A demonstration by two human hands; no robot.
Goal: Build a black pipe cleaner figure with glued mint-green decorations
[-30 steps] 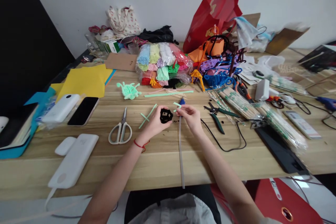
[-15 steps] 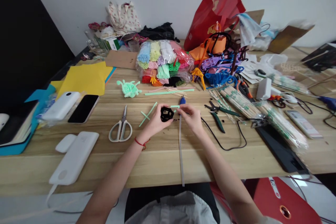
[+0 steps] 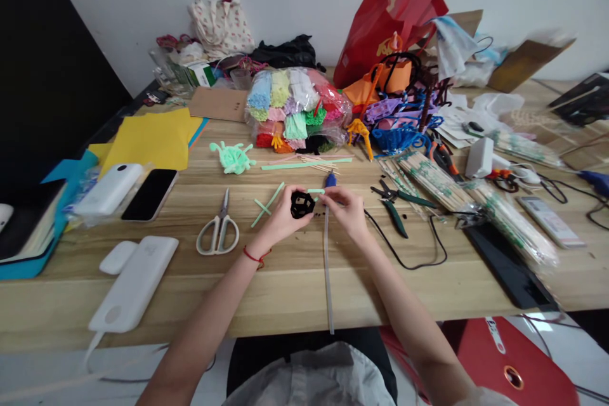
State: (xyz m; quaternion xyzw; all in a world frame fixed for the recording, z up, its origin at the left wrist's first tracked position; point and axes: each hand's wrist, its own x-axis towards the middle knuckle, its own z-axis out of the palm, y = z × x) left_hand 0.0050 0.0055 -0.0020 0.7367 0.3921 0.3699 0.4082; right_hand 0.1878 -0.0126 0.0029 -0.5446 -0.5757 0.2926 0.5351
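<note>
My left hand (image 3: 284, 216) is closed round a black, cage-like piece (image 3: 301, 205) that looks bent from pipe cleaners. Fingertips of my right hand (image 3: 346, 208) pinch a short light-green pipe cleaner (image 3: 316, 191) against the upper right side of the black piece. Whether the two are joined I cannot tell. Just behind my right fingers lies a blue glue gun (image 3: 330, 180), with a long clear glue stick (image 3: 328, 273) running toward the table's front edge. Left of my left hand, cut green pipe cleaners (image 3: 268, 205) lie crossed. Scissors (image 3: 219, 228) rest farther left.
A green pipe-cleaner turtle (image 3: 233, 158) sits behind the scissors. Bagged pipe-cleaner bundles (image 3: 295, 111) stand at the back. Green-handled pliers (image 3: 394, 208) and a black cable (image 3: 413, 266) lie right of my right hand. Power bank (image 3: 136, 285) and phone (image 3: 150, 195) are at left.
Both hands keep nearly the same hold on the black piece and the green pipe cleaner. The camera view has shifted slightly.
</note>
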